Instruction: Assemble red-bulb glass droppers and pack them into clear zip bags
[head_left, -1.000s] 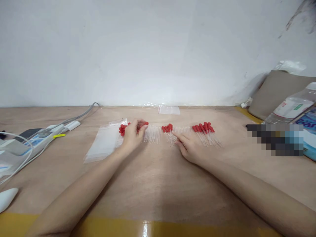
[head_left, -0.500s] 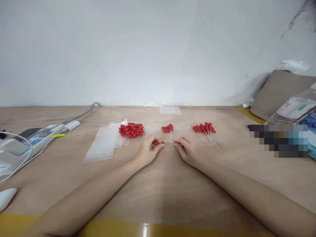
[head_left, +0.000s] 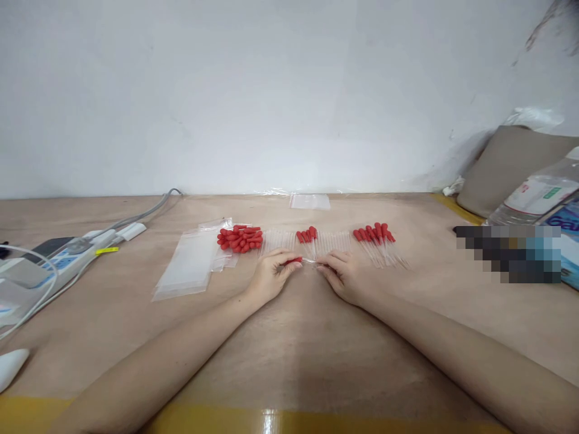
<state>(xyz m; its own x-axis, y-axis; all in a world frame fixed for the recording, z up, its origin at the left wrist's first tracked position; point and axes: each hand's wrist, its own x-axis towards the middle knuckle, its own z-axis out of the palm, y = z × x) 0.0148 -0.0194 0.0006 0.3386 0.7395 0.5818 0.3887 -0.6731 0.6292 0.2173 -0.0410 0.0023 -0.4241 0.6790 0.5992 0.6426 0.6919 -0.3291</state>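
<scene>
Between thumb and fingers, my left hand [head_left: 270, 276] pinches a red rubber dropper bulb [head_left: 296, 260]. My right hand [head_left: 340, 274] is closed on a thin clear glass pipette tube [head_left: 309, 260], whose end meets the bulb's mouth; how deep it sits inside I cannot tell. Just beyond my left hand is a pile of loose red bulbs [head_left: 239, 239]. Rows of bare glass tubes [head_left: 333, 242] lie behind both hands. Among them are a few tubes capped with bulbs [head_left: 307, 234], and more capped droppers [head_left: 375, 238] fan out to the right.
Clear plastic bags [head_left: 186, 262] are stacked left of the bulbs, another bag [head_left: 310, 201] lies near the wall. A power strip [head_left: 67, 262] with cables occupies the left side. At right stand a grey bin [head_left: 497, 172], a water bottle [head_left: 534, 196] and a blurred-out dark item [head_left: 511, 253].
The bulb in my left hand and the tube in my right have come together, closing the small gap between them. My left fingers now cover more of the bulb.
</scene>
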